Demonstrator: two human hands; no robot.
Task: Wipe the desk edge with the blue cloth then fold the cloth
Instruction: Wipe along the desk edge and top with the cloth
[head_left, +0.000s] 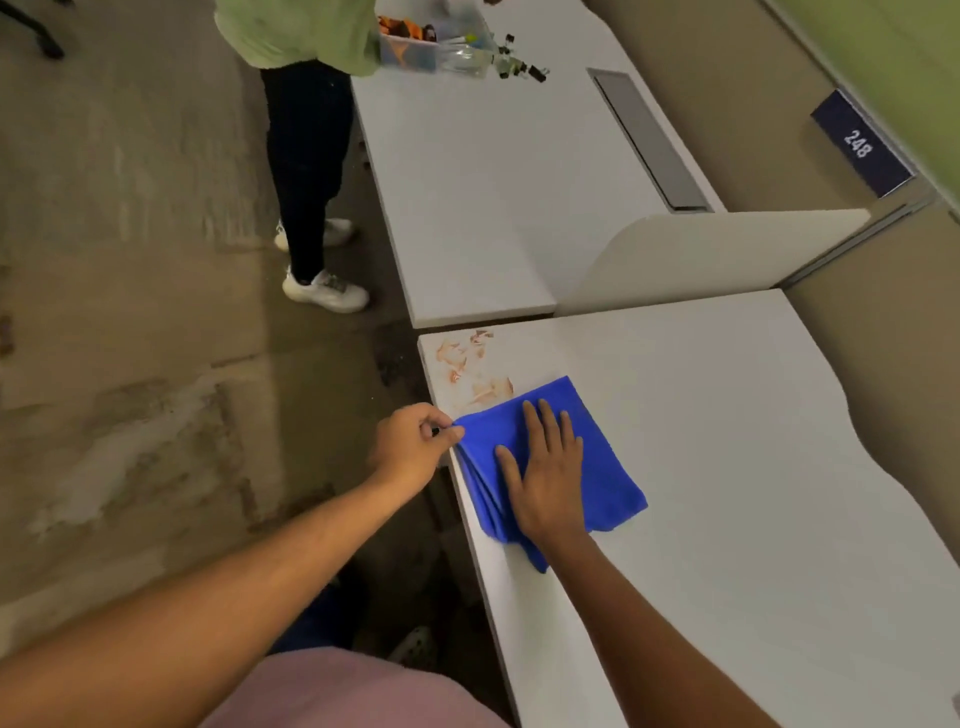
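Observation:
A blue cloth, folded into layers, lies at the left edge of the white desk. My right hand rests flat on top of it, fingers spread. Just off the desk edge, my left hand pinches the cloth's left corner between thumb and fingers. Orange-brown smears mark the desk's near-left corner, just beyond the cloth.
A second white desk stands beyond, behind a cream divider panel. A person in a green top and dark trousers stands beside it, by a clear box of items. A blue sign "248" hangs at the right.

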